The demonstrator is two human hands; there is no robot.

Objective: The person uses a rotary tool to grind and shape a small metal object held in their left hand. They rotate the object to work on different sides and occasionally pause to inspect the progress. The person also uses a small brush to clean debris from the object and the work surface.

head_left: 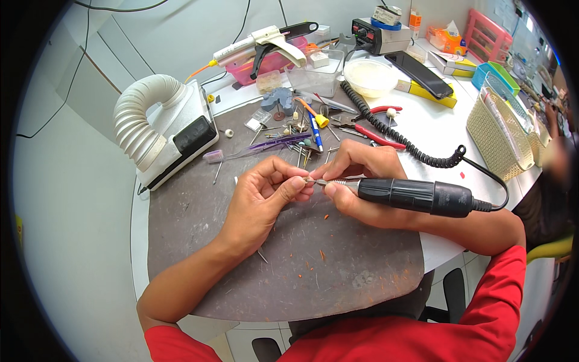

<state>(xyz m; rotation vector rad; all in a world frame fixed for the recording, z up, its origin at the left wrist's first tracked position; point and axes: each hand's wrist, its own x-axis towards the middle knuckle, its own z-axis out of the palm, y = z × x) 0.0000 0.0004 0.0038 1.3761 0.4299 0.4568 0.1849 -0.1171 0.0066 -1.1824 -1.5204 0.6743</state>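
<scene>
My left hand (268, 196) pinches a tiny workpiece (309, 180), too small to make out, just left of centre over the dark grey mat (283, 280). Fingers of my right hand (368, 175) are wrapped round a black rotary handpiece (416, 193), lying horizontally with its metal tip at the piece in my left fingertips. A coiled black cord (410, 145) runs from the handpiece up to a control box (386, 37). Small burs, a purple toothbrush (253, 146), a blue pen (315, 133) and red-handled pliers (380, 136) lie beyond my hands. Orange flecks are scattered on the mat.
A white extraction unit with a ribbed hose (175, 145) stands left. Behind are a white dispensing gun (265, 45), a clear tray (310, 78), a round tub (369, 77) and a phone (419, 73). Right are woven baskets (494, 133) and, beyond, a blurred person (558, 157).
</scene>
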